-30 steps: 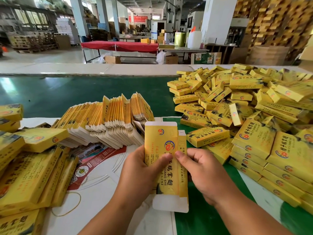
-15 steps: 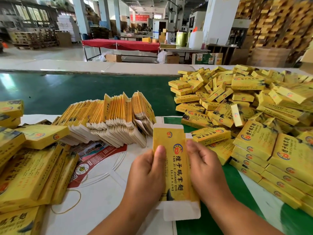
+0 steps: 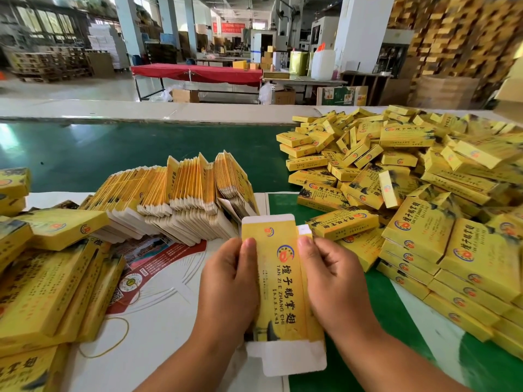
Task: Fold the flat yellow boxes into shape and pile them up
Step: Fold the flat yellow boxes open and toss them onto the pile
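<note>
One flat yellow box (image 3: 283,278) is held upright above the desk (image 3: 158,335) by both hands: left hand (image 3: 229,287) and right hand (image 3: 334,281) are curled round its long edges, thumbs pressed on the printed face. Folded boxes (image 3: 410,193) are heaped at right.

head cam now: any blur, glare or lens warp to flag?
Head view: held flat box sharp, print legible; folded-box pile and left stacks smear toward the edges; green table shows soft window glare; wide-angle bends pillars and table edge.
</note>
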Demonstrator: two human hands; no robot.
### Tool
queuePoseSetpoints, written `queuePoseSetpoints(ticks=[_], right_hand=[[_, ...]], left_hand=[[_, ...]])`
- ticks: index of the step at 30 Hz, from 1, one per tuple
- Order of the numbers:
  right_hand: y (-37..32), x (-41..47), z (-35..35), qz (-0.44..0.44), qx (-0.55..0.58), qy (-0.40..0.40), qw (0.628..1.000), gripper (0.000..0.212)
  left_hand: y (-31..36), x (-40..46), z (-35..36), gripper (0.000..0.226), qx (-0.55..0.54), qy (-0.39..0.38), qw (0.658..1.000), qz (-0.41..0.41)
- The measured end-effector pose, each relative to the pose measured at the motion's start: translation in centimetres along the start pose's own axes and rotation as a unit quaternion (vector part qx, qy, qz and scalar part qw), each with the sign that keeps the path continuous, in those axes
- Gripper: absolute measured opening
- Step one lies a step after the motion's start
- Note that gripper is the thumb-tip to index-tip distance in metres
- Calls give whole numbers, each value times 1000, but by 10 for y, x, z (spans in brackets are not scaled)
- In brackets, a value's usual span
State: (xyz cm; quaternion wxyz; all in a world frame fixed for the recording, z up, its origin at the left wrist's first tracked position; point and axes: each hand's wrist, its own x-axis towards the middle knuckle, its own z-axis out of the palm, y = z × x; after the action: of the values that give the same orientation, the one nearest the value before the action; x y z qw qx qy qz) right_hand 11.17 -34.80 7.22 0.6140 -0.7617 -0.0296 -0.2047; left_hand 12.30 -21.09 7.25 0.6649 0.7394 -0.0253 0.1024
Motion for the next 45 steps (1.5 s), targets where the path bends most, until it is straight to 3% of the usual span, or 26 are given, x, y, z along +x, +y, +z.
queuePoseSetpoints(ticks=[2,7,11,15,19,22,25,31,35,37,41,43,45], right_hand=[[1,3,-3,-3,11,30,999,51],[0,4,-6,-8,24,23,999,47],[0,-1,-2,-5,36,-47,998,49],[-3,-4,-1,-30,13,-70,997,47],[-5,2,-10,-50,9,-32,998,31],[-6,5,-16,-61,15,-21,998,18],[-2,5,-17,-63,62,-72,993,21],[1,9,-21,-30,142,-175,974,24],[3,5,-21,-74,116,-149,979,27],[2,4,-19,-80,114,-123,983,36],[1,10,-21,-90,75,-68,991,50],[1,13,-23,-81,81,-60,992,51],[1,14,-25,-72,90,-58,992,48]], left_hand=[[-1,-1,2,15,32,-9,999,8],[4,-11,4,43,56,-145,988,24],[3,-8,-1,63,-61,-220,970,-78],[9,-3,-8,26,-187,-271,927,-178],[7,4,-17,44,-307,-326,860,-245],[8,5,-19,51,-374,-380,814,-230],[6,5,-21,52,-403,-411,789,-215],[8,6,-22,55,-402,-427,785,-201],[5,5,-17,50,-393,-464,769,-199],[7,4,-16,51,-355,-456,793,-193],[8,2,-15,49,-218,-299,924,-93],[9,2,-14,58,-230,-221,947,-29],[11,2,-14,51,-235,-200,951,3]])
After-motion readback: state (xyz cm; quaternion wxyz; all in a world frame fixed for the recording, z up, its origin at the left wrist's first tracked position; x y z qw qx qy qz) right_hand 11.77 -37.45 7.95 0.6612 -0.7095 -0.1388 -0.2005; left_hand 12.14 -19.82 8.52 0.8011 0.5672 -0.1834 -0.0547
